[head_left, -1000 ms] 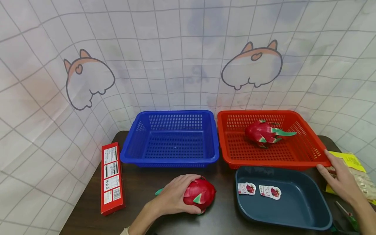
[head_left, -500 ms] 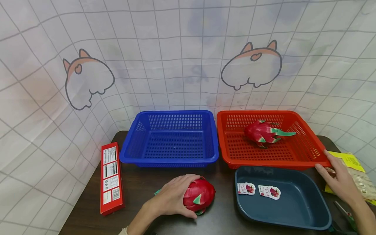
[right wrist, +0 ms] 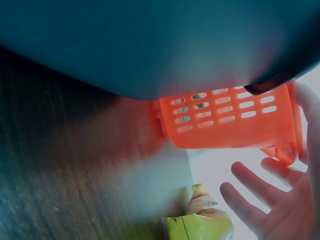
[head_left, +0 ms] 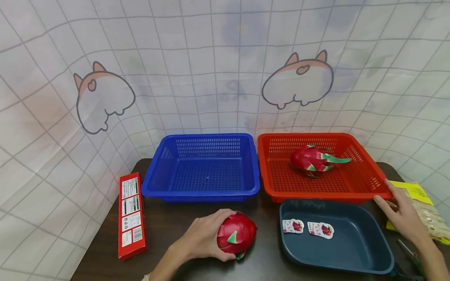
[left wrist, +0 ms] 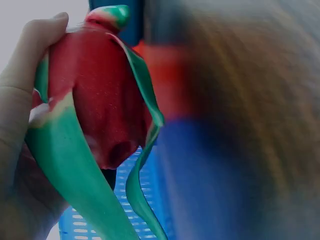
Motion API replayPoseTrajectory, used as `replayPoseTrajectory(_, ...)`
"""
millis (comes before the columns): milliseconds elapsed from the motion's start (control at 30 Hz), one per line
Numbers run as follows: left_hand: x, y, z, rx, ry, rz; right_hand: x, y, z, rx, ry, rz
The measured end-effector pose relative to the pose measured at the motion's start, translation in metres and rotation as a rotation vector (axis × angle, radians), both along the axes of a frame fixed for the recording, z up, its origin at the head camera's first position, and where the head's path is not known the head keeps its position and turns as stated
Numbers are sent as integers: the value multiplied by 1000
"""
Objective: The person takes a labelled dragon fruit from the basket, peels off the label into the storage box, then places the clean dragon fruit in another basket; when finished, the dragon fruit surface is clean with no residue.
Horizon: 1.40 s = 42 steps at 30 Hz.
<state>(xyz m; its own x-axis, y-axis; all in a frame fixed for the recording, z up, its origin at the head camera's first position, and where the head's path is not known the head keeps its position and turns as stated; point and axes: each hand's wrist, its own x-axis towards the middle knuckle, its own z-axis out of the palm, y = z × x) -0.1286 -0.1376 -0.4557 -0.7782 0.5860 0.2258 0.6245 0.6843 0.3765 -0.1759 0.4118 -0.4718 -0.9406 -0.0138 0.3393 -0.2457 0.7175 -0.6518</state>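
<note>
A red dragon fruit with green-tipped scales is gripped by my left hand, thumb and fingers curled round it, low over the dark table in front of the blue basket. In the left wrist view long green leaves trail from the fruit's end. My right hand touches the front right corner of the red basket, its fingers spread and relaxed in the right wrist view. Inside the red basket lies a second dragon fruit with a green tail.
A dark blue-grey tub holding two fruit stickers stands before the red basket. At the left is a red box. A yellow-topped packet and scissors lie at the right. Behind hangs a checked curtain.
The head view has shifted slightly. My left hand stays on the dragon fruit, its thumb a little further round toward the wrist side. My right hand stays at the basket corner.
</note>
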Motion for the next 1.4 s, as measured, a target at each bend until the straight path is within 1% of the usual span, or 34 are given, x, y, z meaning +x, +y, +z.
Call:
replayPoseTrajectory(100, 3, 1, 8, 75, -5, 2, 2, 0, -2, -26, -27, -12)
replayPoseTrajectory(233, 8, 5, 21, 167, 25, -7, 4, 1, -4, -43, -48, -30)
replayPoseTrajectory(367, 14, 14, 35, 265, 50, -18, 5, 1, -6, -59, -58, -42)
replayPoseTrajectory(467, 14, 25, 47, 319, 58, -32, 4, 1, -7, -75, -51, -40)
replayPoseTrajectory(533, 10, 34, 58, 325, 77, -57, 4, 1, -7, -82, -46, -39)
replayPoseTrajectory(633, -5, 51, 75, 273, 161, -104, 3, 3, -7, -87, -45, -35)
replayPoseTrajectory(700, -19, 65, 87, 223, 234, -148, 3, 5, -7, -87, -48, -41)
replayPoseTrajectory(767, -34, 81, 98, 174, 290, -182, 3, 5, -6, -89, -52, -44)
replayPoseTrajectory(867, -58, 108, 112, 106, 313, -228, 2, 3, -6, -87, -60, -52)
replayPoseTrajectory(933, -73, 126, 119, 56, 313, -251, 2, 2, -5, -82, -60, -55)
replayPoseTrajectory(1033, -94, 151, 125, -24, 288, -271, 1, -1, -3, -75, -63, -58)
replayPoseTrajectory(1133, -114, 173, 126, -92, 269, -279, 0, -2, -2, -70, -69, -61)
replayPoseTrajectory(1267, -137, 200, 125, -174, 207, -273, 1, -3, -2, -72, -77, -59)
replayPoseTrajectory(1400, -157, 228, 124, -242, 134, -251, 1, -2, -3, -73, -62, -52)
